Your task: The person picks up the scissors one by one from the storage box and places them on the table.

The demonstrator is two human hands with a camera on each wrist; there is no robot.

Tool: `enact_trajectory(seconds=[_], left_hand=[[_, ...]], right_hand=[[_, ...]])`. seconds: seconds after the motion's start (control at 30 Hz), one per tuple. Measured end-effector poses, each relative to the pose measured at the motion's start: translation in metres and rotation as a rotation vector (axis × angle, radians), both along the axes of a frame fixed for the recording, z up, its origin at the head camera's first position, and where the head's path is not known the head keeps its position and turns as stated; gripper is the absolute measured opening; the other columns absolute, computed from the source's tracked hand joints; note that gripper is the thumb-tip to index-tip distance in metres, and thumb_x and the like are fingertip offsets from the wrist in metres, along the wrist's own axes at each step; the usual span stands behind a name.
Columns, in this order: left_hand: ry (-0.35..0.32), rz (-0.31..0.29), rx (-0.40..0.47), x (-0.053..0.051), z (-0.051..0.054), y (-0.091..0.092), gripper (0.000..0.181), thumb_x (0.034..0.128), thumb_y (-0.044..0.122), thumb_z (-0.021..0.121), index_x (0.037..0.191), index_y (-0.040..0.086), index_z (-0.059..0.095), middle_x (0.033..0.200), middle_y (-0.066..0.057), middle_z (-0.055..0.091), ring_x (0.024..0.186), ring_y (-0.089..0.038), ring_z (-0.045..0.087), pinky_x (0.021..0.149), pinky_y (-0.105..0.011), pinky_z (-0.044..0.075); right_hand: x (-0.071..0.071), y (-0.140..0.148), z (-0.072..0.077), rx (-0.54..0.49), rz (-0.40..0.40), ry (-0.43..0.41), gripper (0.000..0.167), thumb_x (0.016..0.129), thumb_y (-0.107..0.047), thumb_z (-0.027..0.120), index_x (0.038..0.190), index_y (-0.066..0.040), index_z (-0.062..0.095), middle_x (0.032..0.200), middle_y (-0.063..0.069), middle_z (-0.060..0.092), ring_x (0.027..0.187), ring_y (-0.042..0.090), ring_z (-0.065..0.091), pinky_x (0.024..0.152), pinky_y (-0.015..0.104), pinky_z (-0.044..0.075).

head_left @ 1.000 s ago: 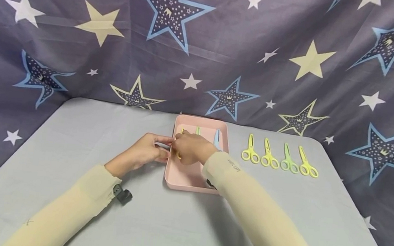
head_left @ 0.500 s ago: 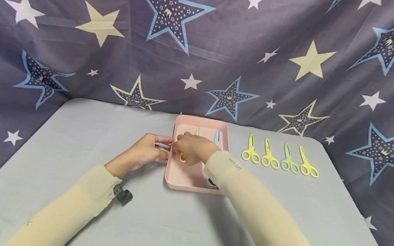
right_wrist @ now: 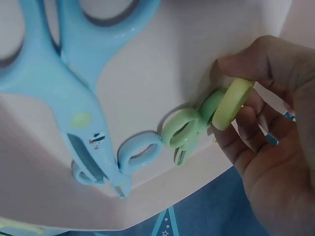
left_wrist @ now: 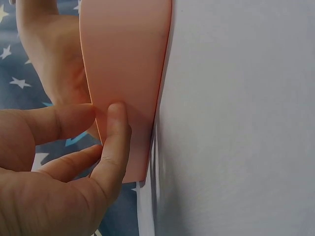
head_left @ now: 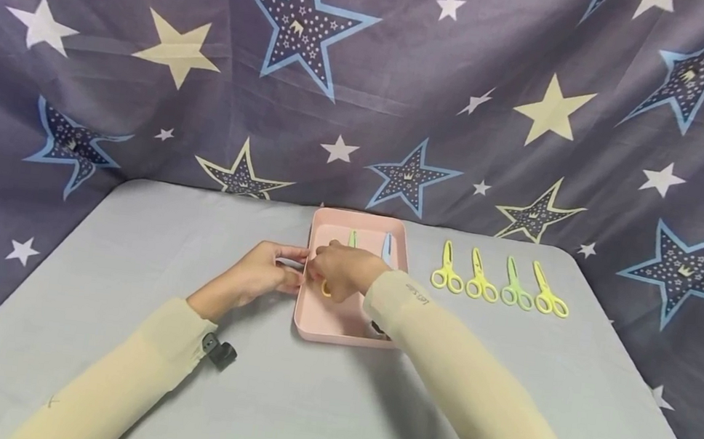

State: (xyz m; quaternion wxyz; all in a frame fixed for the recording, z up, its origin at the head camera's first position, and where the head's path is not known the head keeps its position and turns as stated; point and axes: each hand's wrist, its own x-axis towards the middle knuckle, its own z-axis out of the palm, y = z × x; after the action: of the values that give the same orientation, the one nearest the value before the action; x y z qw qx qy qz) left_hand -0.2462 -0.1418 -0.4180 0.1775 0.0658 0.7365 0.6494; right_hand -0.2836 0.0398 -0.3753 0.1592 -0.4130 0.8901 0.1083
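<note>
Inside the pink tray (head_left: 344, 336), my right hand (head_left: 346, 268) pinches yellow scissors by a handle ring between thumb and fingers. That yellow handle ring (right_wrist: 233, 104) shows side-on in the right wrist view; the blades are hidden. Beside it lie green scissors (right_wrist: 183, 129), and farther left blue scissors (right_wrist: 81, 105) appear large and close. In the head view, the tips of the green and blue scissors (head_left: 387, 246) show past my right hand. My left hand (head_left: 258, 272) touches the tray's left side, one finger (left_wrist: 117, 120) flat on the outer wall and other fingertips at the rim.
To the right of the tray, two yellow scissors (head_left: 447, 271), green scissors (head_left: 517, 287) and further yellow scissors (head_left: 550, 295) lie in a row on the grey table (head_left: 223, 409). A star-patterned curtain (head_left: 366, 104) stands behind the table.
The yellow scissors in my right hand have shifted slightly right and toward me; their tip, visible earlier, is now hidden. My left hand stays against the tray.
</note>
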Motion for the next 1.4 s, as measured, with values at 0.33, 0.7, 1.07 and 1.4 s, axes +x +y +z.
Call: enact_trajectory(seconds=[0.33, 0.7, 1.07, 1.4], left_hand=[[-0.005, 0.005, 0.007, 0.001, 0.000, 0.000, 0.062, 0.0879, -0.017, 0.062, 0.147, -0.011, 0.045, 0.143, -0.031, 0.053, 0.120, -0.043, 0.064, 0.091, -0.035, 0.064], [-0.006, -0.008, 0.013, 0.000, 0.000, 0.001, 0.063, 0.0879, -0.016, 0.060, 0.148, -0.012, 0.043, 0.146, -0.032, 0.049, 0.120, -0.043, 0.063, 0.091, -0.035, 0.064], [-0.010, 0.000, -0.014, 0.001, -0.001, 0.001, 0.061, 0.0891, -0.015, 0.060, 0.148, -0.012, 0.044, 0.146, -0.031, 0.049, 0.120, -0.042, 0.064, 0.090, -0.034, 0.064], [-0.002, 0.000, -0.013, 0.000, -0.001, 0.001, 0.060, 0.0897, -0.015, 0.061, 0.147, -0.012, 0.044, 0.146, -0.030, 0.050, 0.118, -0.041, 0.065, 0.090, -0.034, 0.065]], right_hand=[[-0.002, 0.007, 0.007, -0.032, 0.019, 0.038, 0.027, 0.077, -0.004, 0.078, 0.097, -0.019, 0.067, 0.101, -0.001, 0.057, 0.098, 0.020, 0.052, 0.082, 0.028, 0.051], [0.001, 0.037, 0.028, -0.065, -0.063, 0.073, 0.035, 0.077, 0.001, 0.076, 0.106, -0.017, 0.068, 0.103, 0.001, 0.055, 0.099, 0.021, 0.051, 0.082, 0.032, 0.054], [0.012, 0.091, 0.045, -0.180, -0.140, 0.098, 0.038, 0.071, 0.005, 0.075, 0.105, -0.010, 0.069, 0.102, 0.005, 0.054, 0.097, 0.026, 0.049, 0.081, 0.034, 0.054], [0.024, 0.141, 0.044, -0.267, -0.054, 0.198, 0.030, 0.071, -0.002, 0.082, 0.096, -0.011, 0.068, 0.092, 0.003, 0.056, 0.090, 0.026, 0.052, 0.081, 0.039, 0.052]])
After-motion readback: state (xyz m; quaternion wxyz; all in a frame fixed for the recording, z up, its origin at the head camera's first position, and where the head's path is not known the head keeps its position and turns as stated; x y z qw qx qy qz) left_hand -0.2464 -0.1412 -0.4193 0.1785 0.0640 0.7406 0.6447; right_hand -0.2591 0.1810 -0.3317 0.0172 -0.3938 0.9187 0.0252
